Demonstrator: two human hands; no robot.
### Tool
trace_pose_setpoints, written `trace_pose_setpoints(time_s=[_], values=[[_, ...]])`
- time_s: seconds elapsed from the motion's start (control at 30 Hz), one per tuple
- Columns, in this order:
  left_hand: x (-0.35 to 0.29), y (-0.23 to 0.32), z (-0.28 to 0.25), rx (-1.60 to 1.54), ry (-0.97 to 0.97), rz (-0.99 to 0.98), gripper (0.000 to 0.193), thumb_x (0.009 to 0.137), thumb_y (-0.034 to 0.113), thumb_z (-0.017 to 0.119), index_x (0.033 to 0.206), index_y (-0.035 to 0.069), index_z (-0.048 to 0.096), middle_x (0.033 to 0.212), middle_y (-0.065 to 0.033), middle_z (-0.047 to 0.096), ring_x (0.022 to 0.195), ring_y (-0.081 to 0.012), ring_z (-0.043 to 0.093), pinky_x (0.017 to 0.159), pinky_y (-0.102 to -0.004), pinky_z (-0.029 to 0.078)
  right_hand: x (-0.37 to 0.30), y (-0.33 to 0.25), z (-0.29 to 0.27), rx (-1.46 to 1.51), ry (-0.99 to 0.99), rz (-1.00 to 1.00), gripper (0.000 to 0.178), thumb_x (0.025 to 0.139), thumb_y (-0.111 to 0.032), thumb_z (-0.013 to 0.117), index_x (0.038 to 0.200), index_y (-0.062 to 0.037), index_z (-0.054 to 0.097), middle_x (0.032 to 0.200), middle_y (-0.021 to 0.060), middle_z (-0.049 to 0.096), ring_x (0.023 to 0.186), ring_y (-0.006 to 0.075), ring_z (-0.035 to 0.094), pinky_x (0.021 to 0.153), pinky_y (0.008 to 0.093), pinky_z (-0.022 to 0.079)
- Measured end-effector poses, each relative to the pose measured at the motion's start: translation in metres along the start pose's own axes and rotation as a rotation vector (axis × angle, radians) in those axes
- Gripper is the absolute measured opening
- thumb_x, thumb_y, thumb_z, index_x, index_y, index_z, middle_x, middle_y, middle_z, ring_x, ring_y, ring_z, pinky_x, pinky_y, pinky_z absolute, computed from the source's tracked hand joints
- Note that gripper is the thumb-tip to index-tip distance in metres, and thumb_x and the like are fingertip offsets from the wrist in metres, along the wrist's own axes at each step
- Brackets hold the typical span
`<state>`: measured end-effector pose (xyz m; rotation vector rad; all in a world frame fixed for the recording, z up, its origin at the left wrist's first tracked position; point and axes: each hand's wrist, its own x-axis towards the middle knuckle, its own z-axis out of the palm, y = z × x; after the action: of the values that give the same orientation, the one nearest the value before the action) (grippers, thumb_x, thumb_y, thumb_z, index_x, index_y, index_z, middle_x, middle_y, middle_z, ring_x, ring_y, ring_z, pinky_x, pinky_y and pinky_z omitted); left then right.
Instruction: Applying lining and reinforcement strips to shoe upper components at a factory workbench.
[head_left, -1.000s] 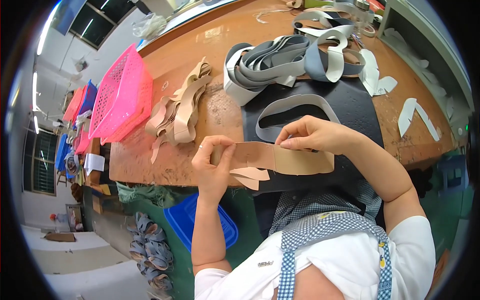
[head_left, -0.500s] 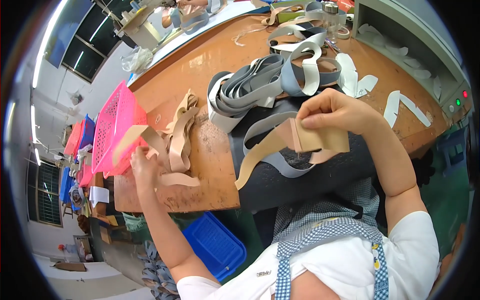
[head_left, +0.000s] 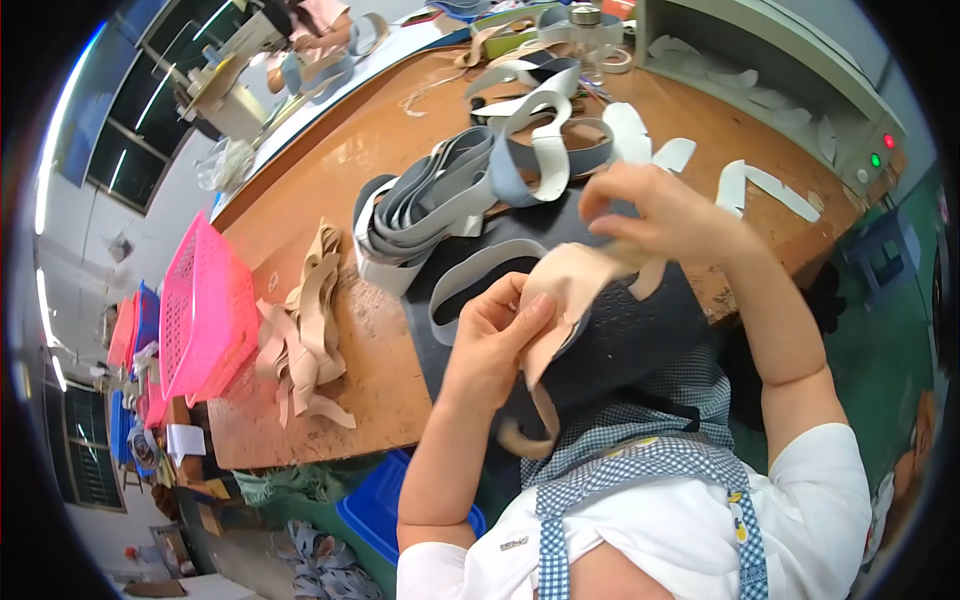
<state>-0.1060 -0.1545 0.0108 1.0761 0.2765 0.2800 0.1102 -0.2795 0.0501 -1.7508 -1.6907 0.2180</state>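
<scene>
My left hand [head_left: 503, 332] pinches a tan strip of leather-like material [head_left: 567, 285] between thumb and fingers, over the black mat [head_left: 635, 325]. One thin end of it dangles below, blurred. My right hand [head_left: 655, 215] is closed at the strip's far end, its fingers curled and somewhat smeared by motion. Another tan end [head_left: 648, 279] shows under that hand. Behind my left hand, a grey looped band [head_left: 470, 275] lies on the mat. Farther off rests a bundle of grey and white looped bands [head_left: 430, 195].
Left on the wooden table [head_left: 375, 400] lies a pile of tan strips [head_left: 318, 320] beside a pink basket [head_left: 205, 310]. White cut pieces [head_left: 735, 185] lie at right, before a grey machine [head_left: 770, 90] with lit buttons. A glass jar [head_left: 587, 45] stands behind. Another person [head_left: 320, 35] sits far left.
My left hand has moved right from the tan pile to the strip in front of me. My right hand has tilted over the strip. The whole view has shifted.
</scene>
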Motion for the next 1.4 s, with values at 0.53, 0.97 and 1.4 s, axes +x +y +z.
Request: trace_pose_setpoints(time_s=[0.53, 0.97, 1.4], values=[[0.002, -0.068, 0.038, 0.037, 0.109, -0.106, 0.01, 0.09, 0.011, 0.066, 0.093, 0.001, 0.065, 0.085, -0.0027, 0.066, 0.078, -0.0074, 0.06, 0.071, -0.022, 0.048, -0.136, -0.019, 0.077, 1.865, 0.098, 0.769, 0.033, 0.102, -0.026, 0.045, 0.111, 0.0025, 0.058, 0.083, 0.0161, 0.07, 0.06, 0.0169, 0.066, 0.053, 0.0227, 0.052], [-0.018, -0.026, -0.003, 1.011, 0.385, 0.492, 0.019, 0.075, 0.001, 0.073, 0.093, 0.003, 0.07, 0.093, -0.0084, 0.064, 0.087, -0.0209, 0.061, 0.078, -0.0315, 0.048, -0.142, -0.041, 0.037, 1.566, 0.439, 0.65, 0.046, 0.073, -0.002, 0.066, 0.118, 0.0043, 0.056, 0.105, 0.0123, 0.062, 0.088, 0.0221, 0.063, 0.079, 0.0333, 0.054], [-0.006, -0.057, 0.004, 1.076, 0.408, 0.36, 0.013, 0.081, 0.006, 0.072, 0.09, -0.003, 0.067, 0.075, -0.0088, 0.067, 0.069, -0.015, 0.063, 0.064, -0.0277, 0.048, -0.124, -0.05, 0.056, 1.59, 0.184, 0.937, 0.028, 0.086, -0.002, 0.065, 0.113, 0.0041, 0.059, 0.097, 0.012, 0.067, 0.08, 0.0176, 0.066, 0.069, 0.0264, 0.054]])
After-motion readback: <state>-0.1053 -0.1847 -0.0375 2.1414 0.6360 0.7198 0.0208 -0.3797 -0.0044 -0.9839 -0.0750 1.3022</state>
